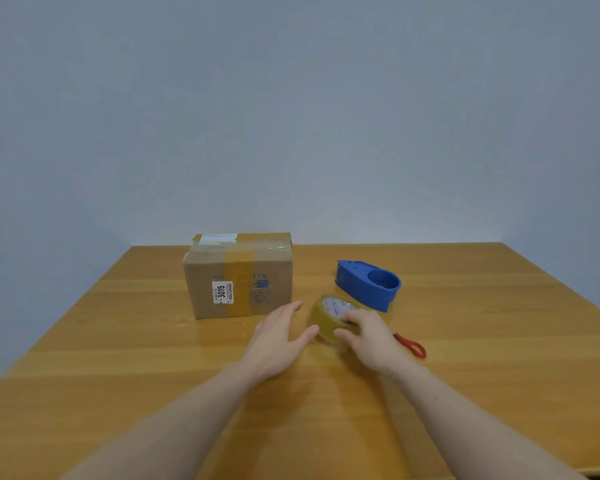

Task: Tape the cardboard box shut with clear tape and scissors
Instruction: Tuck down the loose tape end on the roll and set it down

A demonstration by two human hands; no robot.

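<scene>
A brown cardboard box [239, 275] stands at the back middle of the wooden table [118, 358], with old tape strips and a white label on its front. Right of it, a yellowish roll of clear tape [326, 315] is tilted up on its edge. My right hand [369, 336] grips the roll from the near side. My left hand [278, 337] hovers beside the roll with fingers spread, its thumb close to the roll's left edge. A red scissors handle [411, 345] pokes out from behind my right hand; the blades are hidden.
A blue plastic tape dispenser [369, 285] lies behind the roll, to the right of the box. A pale wall rises behind the table's far edge. The near edge of the table runs along the bottom right.
</scene>
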